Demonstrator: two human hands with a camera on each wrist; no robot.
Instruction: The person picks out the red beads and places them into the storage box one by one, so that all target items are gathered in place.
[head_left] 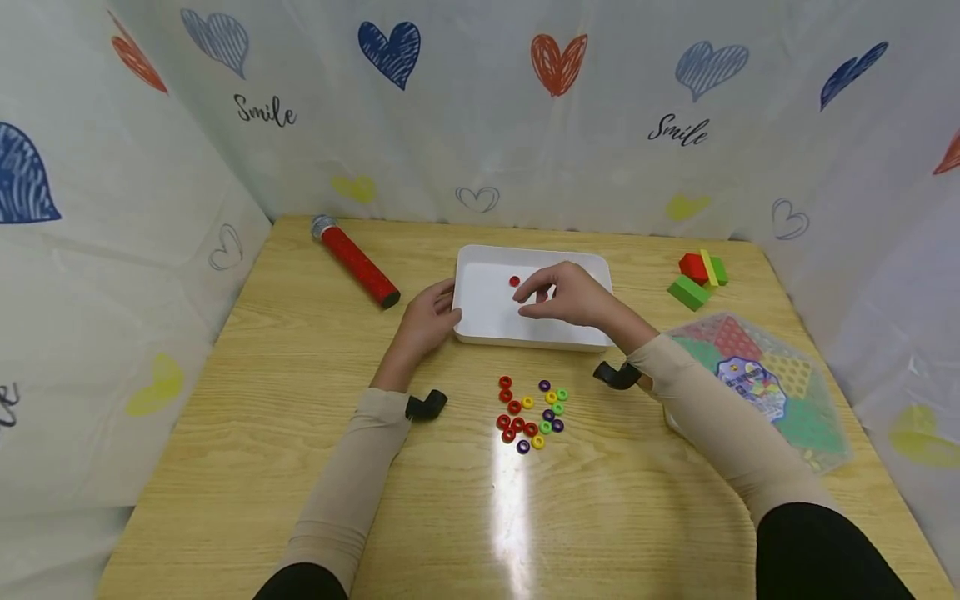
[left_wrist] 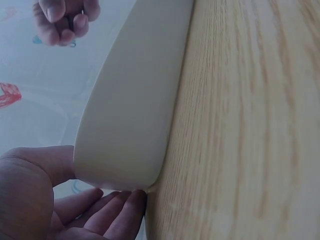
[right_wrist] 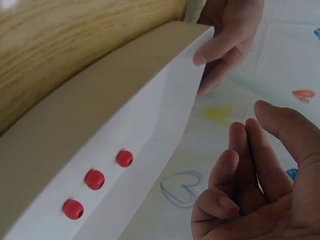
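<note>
A white tray (head_left: 480,333) stands at the middle of the wooden table. My left hand (head_left: 448,310) holds its near left corner, thumb (left_wrist: 30,167) on one side and fingers (left_wrist: 115,207) on the other. The same grip on the tray's corner (right_wrist: 200,42) shows in the right wrist view. My right hand (head_left: 534,298) hovers over the tray with loosely curled fingers (right_wrist: 240,170) and holds nothing. Three red beads (right_wrist: 95,179) lie in the tray; in the head view one red bead (head_left: 514,282) shows. A heap of several coloured rings (head_left: 531,412) lies in front of the tray.
A red toy microphone (head_left: 356,261) lies at the back left. Green, red and yellow blocks (head_left: 701,277) sit at the back right. A hexagonal board game (head_left: 757,383) lies under my right forearm. Heart-printed cloth walls (head_left: 480,125) close in three sides.
</note>
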